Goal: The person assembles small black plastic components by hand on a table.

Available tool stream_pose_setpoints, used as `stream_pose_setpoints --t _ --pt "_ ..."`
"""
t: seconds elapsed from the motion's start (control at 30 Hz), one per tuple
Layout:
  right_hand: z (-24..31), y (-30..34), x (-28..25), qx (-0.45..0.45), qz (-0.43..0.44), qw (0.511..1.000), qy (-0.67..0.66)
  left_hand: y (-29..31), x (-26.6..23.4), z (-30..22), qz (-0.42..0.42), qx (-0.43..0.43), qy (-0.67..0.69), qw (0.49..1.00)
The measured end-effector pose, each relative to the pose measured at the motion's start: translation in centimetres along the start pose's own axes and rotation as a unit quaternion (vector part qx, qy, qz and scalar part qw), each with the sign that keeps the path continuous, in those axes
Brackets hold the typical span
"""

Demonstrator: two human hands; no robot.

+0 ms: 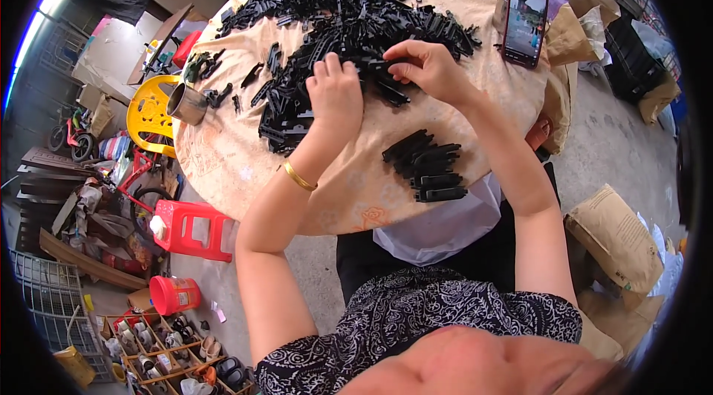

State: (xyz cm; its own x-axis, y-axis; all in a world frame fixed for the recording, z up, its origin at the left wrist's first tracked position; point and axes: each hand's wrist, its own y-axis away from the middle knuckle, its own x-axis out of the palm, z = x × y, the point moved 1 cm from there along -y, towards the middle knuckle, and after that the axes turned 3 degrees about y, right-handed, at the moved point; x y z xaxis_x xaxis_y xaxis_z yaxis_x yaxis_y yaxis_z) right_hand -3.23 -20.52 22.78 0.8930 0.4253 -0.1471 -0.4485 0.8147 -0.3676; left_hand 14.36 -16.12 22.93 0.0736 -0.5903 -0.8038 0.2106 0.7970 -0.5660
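Note:
Over the near edge of a large pile of slim black plastic pieces (pixel 364 24), both of my hands are at work. My right hand (pixel 434 74) pinches a long black plastic piece (pixel 376 66) between thumb and fingers. My left hand (pixel 336 96), a gold bangle on its wrist, has its fingers curled at the other end of that piece; what they grip is hidden behind them. Nearer to me lies a small group of similar black pieces (pixel 427 165), set side by side in rows. All this rests on a round table with a peach cloth (pixel 327 194).
A phone (pixel 525 24) leans upright at the table's right, against a can. A metal cup (pixel 187 104) stands at the left edge. A white plastic bag (pixel 445 228) covers my lap. Around the table are a yellow chair (pixel 152 114), a red stool (pixel 191 230) and paper sacks (pixel 616 243).

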Motion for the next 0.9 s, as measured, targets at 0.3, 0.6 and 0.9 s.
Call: stream_pose_setpoints --t 0.3,0.6,0.9 --pt "0.1 0.4 1.1 -0.216 0.009 0.965 0.147 -0.6 -2.6 1.9 -0.029 -0.173 0.407 0.896" --pt "0.8 0.8 1.2 -0.298 -0.029 0.920 0.253 0.4 -3.1 1.6 0.179 -0.301 0.772 0.531" --pt "1.6 1.1 1.4 -0.307 -0.027 0.891 0.332 0.4 -4.2 1.3 0.177 -0.223 0.614 0.736"
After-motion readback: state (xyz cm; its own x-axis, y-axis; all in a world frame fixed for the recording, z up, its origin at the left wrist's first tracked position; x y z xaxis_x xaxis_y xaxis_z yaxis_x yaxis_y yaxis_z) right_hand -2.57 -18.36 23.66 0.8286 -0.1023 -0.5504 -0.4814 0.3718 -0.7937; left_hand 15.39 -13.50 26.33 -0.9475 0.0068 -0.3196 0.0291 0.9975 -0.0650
